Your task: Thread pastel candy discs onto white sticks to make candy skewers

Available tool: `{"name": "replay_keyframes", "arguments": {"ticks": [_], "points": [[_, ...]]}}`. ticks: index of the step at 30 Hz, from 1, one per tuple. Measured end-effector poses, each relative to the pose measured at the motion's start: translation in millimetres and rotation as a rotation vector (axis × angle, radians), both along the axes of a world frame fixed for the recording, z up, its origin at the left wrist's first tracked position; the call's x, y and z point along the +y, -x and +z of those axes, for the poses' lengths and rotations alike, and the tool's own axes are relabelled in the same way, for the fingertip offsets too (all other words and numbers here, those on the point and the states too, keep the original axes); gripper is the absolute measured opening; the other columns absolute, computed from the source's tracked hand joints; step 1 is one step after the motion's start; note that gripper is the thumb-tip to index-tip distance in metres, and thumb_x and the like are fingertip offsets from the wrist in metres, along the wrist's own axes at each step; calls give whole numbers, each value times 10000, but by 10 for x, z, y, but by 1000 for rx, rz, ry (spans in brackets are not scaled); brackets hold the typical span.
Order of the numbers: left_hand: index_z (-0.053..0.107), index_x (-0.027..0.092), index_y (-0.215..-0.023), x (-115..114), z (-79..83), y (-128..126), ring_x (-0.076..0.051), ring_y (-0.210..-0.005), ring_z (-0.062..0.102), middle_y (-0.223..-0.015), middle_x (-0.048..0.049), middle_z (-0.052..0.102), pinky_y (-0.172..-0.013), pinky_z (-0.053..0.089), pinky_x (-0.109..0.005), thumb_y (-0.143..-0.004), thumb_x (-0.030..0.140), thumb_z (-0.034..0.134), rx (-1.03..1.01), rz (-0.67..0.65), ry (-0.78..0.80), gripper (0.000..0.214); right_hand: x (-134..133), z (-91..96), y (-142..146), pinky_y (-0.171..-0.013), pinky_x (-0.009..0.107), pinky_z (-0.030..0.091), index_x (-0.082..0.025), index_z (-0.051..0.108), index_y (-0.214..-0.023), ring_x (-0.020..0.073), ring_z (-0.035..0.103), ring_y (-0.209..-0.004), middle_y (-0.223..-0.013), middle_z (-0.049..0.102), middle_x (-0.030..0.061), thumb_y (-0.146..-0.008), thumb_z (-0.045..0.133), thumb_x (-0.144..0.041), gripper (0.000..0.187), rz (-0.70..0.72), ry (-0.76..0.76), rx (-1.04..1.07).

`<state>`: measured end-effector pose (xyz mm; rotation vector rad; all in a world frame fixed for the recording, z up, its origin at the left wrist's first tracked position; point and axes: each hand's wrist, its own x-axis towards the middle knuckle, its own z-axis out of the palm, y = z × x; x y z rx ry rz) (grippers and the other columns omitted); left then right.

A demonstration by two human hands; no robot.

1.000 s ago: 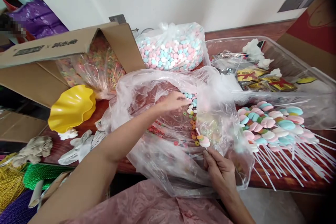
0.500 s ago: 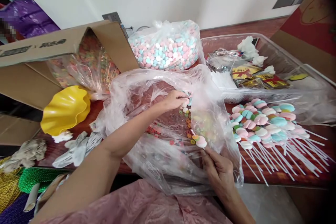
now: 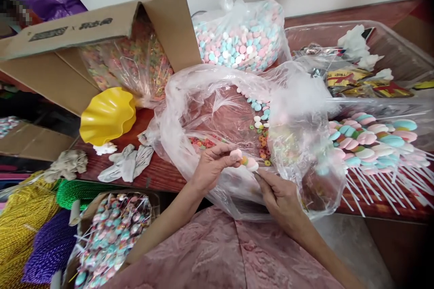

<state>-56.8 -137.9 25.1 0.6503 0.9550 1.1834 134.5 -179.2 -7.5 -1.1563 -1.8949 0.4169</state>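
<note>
A clear plastic bag (image 3: 203, 99) lies open on the wooden table (image 3: 159, 174), with loose pastel candies and coloured rings (image 3: 261, 131) inside. My left hand (image 3: 212, 167) pinches a pink candy piece (image 3: 235, 154) at the bag's near edge. My right hand (image 3: 276, 192) grips a candy skewer (image 3: 250, 163) by its stick, with a pink piece and a coloured ring on it. The two hands meet at the skewer's tip. A pile of finished candy skewers (image 3: 369, 140) with white sticks lies to the right.
A cardboard box (image 3: 74, 40) with a bag of ring candies, a bag of pastel candies (image 3: 240, 38) and a clear tray (image 3: 389, 49) stand behind. A yellow wavy bowl (image 3: 106, 115) sits left. A box of skewers (image 3: 111, 230) and coloured cords (image 3: 23, 221) lie at lower left.
My left hand has drawn back from deep inside the bag to the near edge with a pink candy, meeting the skewer in my right hand. The view tilted downward.
</note>
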Motion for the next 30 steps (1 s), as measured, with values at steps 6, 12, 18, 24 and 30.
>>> {"name": "replay_keyframes", "arguments": {"ticks": [6,12,18,24,30], "points": [[769,183,-846,-38,-117,58,-124,-694,667,-766,-1,746,-619,563,-246,-484,208,936,-16,175,-65,399,-113,-4,3,-661,231,580,-173,702,-1067,170,745,-731,-881,777,53,-916,585,-113,200,18,-110,21],[781,215,-817,-89,-88,-4,-100,-702,653,-798,13,753,-672,548,-233,-486,225,940,-19,232,-143,367,-159,13,-11,-609,229,567,-156,684,-1074,166,739,-698,-874,771,67,-931,562,-112,193,29,-115,-22],[784,228,-806,-100,-123,-53,-101,-704,659,-778,15,754,-678,550,-223,-472,224,945,16,265,-181,370,-191,4,-34,-626,238,571,-151,689,-1053,168,744,-714,-884,775,71,-940,555,-129,178,18,-98,-40],[786,260,-861,-149,-171,-63,-122,-778,681,-844,17,759,-753,558,-253,-613,213,888,221,263,-414,272,-198,17,-36,-604,231,562,-148,692,-1046,159,735,-685,-874,776,63,-945,542,-135,182,11,-73,-38],[782,280,-945,-186,-59,-34,-158,-851,677,-907,-10,766,-839,528,-317,-754,117,780,607,249,-754,251,-244,26,11,-559,247,516,-179,694,-1100,160,714,-650,-841,770,50,-974,502,-176,230,27,4,-23]]}}
